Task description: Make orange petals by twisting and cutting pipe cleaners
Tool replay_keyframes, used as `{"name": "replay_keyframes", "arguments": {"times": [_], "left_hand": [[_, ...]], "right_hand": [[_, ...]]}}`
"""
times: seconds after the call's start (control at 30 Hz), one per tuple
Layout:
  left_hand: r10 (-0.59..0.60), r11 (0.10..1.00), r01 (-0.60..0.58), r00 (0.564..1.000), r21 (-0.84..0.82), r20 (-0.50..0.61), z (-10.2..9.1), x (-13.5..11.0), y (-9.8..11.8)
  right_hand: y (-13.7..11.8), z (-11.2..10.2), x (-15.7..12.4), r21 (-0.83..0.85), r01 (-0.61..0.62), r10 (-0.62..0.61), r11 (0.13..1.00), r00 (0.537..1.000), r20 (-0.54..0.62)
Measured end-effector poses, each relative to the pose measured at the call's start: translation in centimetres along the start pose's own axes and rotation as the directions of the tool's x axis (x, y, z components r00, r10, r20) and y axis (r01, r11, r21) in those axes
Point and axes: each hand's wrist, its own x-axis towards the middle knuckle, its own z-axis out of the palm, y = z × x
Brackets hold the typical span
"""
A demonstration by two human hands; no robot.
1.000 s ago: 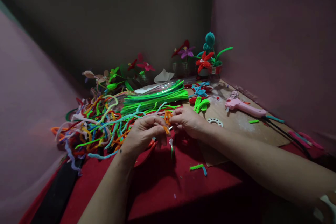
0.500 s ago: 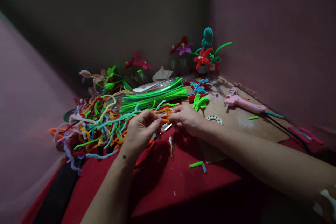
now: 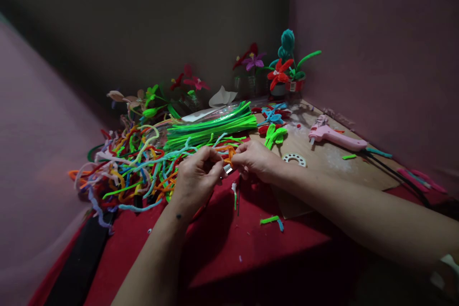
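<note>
From my remote post, I see a short bright-green fuzzy strip [image 3: 268, 220] lying nearest on the red cloth [image 3: 222, 258]. Beyond, the right hand [image 3: 256, 160] pinches a bent orange fuzzy stem [image 3: 231, 152] at its fingertips; the left hand [image 3: 199, 177] curls just beside it, but I cannot tell whether it grips. Farther back lie bundled bright-green fuzzy stems [image 3: 215, 127], then a red fuzzy-petalled flower [image 3: 279, 73].

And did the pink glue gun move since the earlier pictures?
No. Judged against the brown board under it, the pink glue gun lies in the same spot; only the whole view shifted a little.
</note>
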Motion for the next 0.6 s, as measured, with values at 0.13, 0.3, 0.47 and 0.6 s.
{"name": "replay_keyframes", "arguments": {"times": [0.13, 0.3, 0.47, 0.6], "left_hand": [[0.073, 0.983, -0.074, 0.997, 0.169, 0.012, 0.15, -0.12, -0.16], [0.192, 0.898, -0.194, 0.980, 0.396, 0.044, 0.54, -0.25, 0.21], [0.240, 0.863, -0.240, 0.969, 0.443, 0.059, 0.62, -0.32, 0.49], [0.101, 0.974, -0.100, 0.995, 0.205, 0.006, 0.32, -0.49, 0.62]], "right_hand": [[0.06, -0.03, 0.04, 0.000, -0.015, 0.015, 1.000, 1.000, 0.003], [0.11, -0.19, -0.01, -0.100, -0.032, 0.032, 0.995, 0.999, -0.003], [0.31, -0.31, 0.24, -0.072, -0.006, 0.007, 0.997, 1.000, 0.006], [0.44, -0.33, 0.36, -0.057, -0.001, 0.002, 0.998, 1.000, 0.012]]}}
